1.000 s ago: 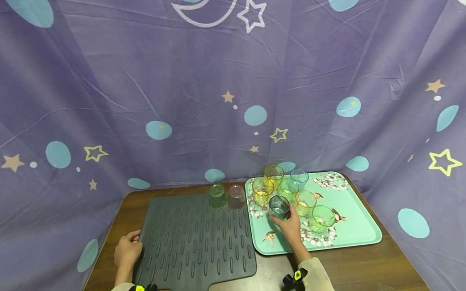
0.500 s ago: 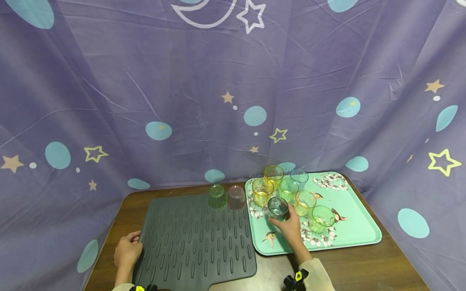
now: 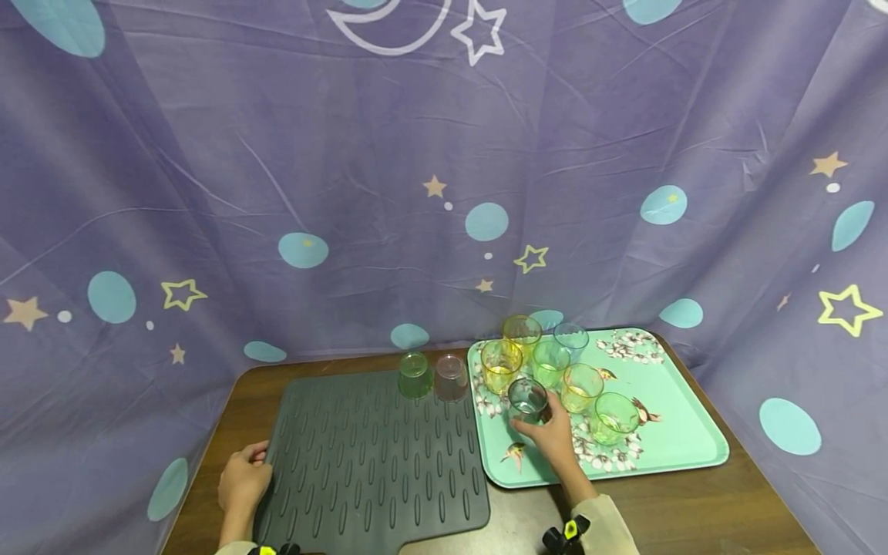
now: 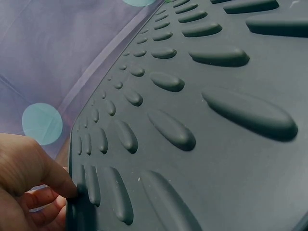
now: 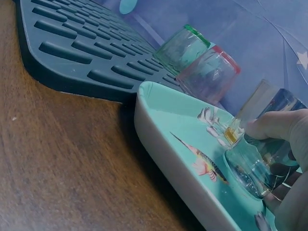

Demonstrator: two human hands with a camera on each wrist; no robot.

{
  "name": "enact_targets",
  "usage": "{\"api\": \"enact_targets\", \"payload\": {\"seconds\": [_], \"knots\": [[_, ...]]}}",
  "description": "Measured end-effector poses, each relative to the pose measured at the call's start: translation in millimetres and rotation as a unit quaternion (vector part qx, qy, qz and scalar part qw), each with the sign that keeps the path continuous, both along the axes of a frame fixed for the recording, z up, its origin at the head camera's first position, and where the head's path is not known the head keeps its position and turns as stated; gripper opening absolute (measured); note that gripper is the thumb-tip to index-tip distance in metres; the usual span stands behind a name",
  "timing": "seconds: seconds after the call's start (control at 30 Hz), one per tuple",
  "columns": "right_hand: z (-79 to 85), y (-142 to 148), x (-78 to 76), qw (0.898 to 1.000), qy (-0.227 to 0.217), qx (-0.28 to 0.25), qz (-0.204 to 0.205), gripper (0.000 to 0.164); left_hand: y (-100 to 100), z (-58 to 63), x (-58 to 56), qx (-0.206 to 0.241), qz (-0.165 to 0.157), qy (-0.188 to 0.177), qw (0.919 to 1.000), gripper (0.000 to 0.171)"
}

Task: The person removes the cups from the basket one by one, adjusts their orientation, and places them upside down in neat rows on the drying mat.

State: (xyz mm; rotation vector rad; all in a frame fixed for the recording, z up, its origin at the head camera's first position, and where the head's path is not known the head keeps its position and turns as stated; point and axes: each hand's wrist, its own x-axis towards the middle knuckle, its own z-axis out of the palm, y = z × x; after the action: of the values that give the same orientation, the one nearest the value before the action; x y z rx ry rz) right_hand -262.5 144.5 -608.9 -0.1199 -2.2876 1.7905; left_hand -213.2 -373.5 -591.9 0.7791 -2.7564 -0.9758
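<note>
My right hand (image 3: 553,435) grips a dark grey-tinted drinking glass (image 3: 527,399), thumb on the near side and fingers on the far side. That glass is upright, mouth up, low over or on the mint tray (image 3: 683,439); in the right wrist view the glass (image 5: 250,161) is partly covered by the hand (image 5: 291,139). On the left, my left hand (image 3: 243,476) holds the edge of the dark grey drying mat (image 3: 375,462). In the left wrist view, the thumb of the left hand (image 4: 29,178) presses the mat's rim, with the fingers curled beside it.
Upside down at the mat's back right stand a green glass (image 3: 415,376) and a pinkish glass (image 3: 451,379). Yellow, green and blue glasses crowd the tray, including a yellow one (image 3: 501,368) and a green one (image 3: 614,418). A purple curtain (image 3: 388,177) hangs behind the wooden table (image 3: 694,509).
The dark glass and my right hand have shifted slightly left and toward me on the tray. My left hand stays at the mat's edge.
</note>
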Motion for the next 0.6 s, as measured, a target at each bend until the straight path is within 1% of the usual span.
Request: {"api": "enact_targets", "payload": {"seconds": [0.2, 0.37, 0.5, 0.6], "knots": [[-0.1, 1.9, 1.6, 1.000, -0.003, -0.003, 0.009, 0.074, 0.2, -0.4, 0.2, 0.001, 0.001, 0.001, 1.0000, 0.052], [0.6, 1.6, 4.0, 1.000, -0.004, 0.002, 0.009, 0.072, 1.1, 0.4, -0.1, 0.001, 0.003, 0.000, 1.0000, 0.052], [3.9, -0.2, 6.9, 1.000, 0.010, 0.006, 0.011, 0.069, 2.0, 1.4, 0.4, 0.000, 0.002, 0.004, 1.0000, 0.052], [7.2, 0.6, 8.8, 0.999, 0.022, 0.002, 0.030, 0.067, 2.4, 1.5, 1.0, -0.003, 0.001, 0.011, 0.9999, 0.050]]}}
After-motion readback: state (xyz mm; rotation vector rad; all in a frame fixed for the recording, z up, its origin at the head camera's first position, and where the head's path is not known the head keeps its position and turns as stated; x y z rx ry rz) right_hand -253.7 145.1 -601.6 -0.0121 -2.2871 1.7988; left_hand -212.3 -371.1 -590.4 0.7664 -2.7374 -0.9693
